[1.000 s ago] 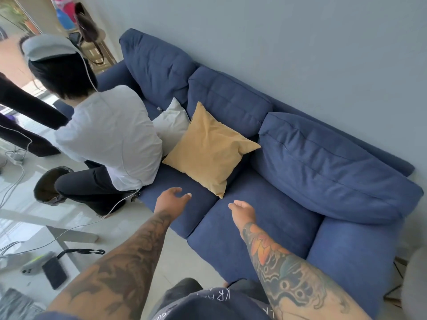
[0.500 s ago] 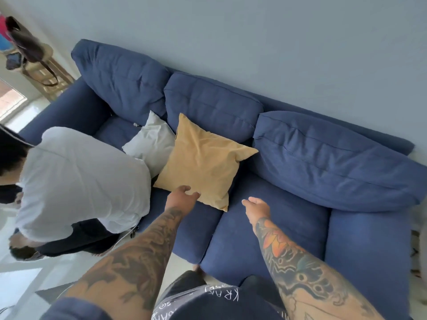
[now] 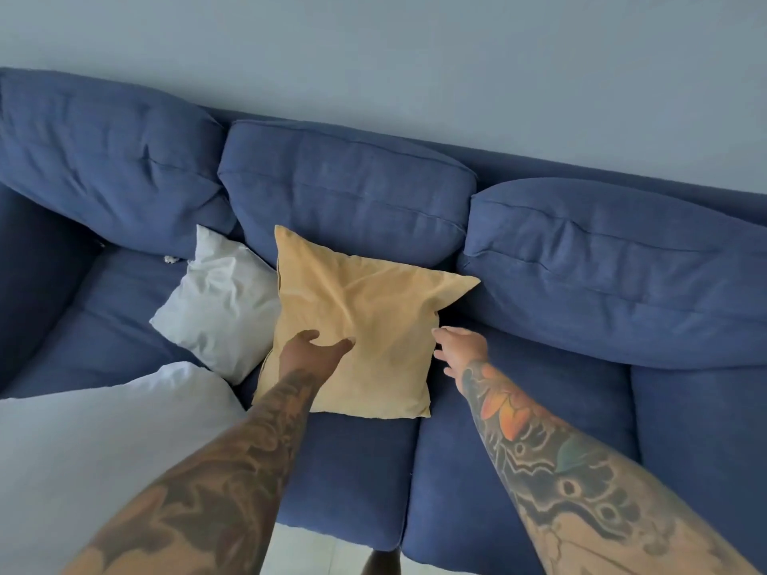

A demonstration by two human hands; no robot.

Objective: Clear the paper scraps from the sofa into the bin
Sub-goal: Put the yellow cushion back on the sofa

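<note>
A blue sofa fills the view. A yellow cushion leans against its middle back pillow, with a white cushion to its left. My left hand reaches over the yellow cushion's lower part, fingers spread and holding nothing. My right hand is at the cushion's right edge, fingers loosely extended, empty. A small white paper scrap lies in the seat crease behind the white cushion. No bin is in view.
Another person's white shirt fills the lower left, in front of the sofa's left seat. The sofa's left armrest rises at the far left. A grey wall stands behind the sofa. Pale floor shows below.
Both my hands have moved forward to the yellow cushion. The view has swung right and closer to the sofa, so the other person now shows only as a white shirt at lower left.
</note>
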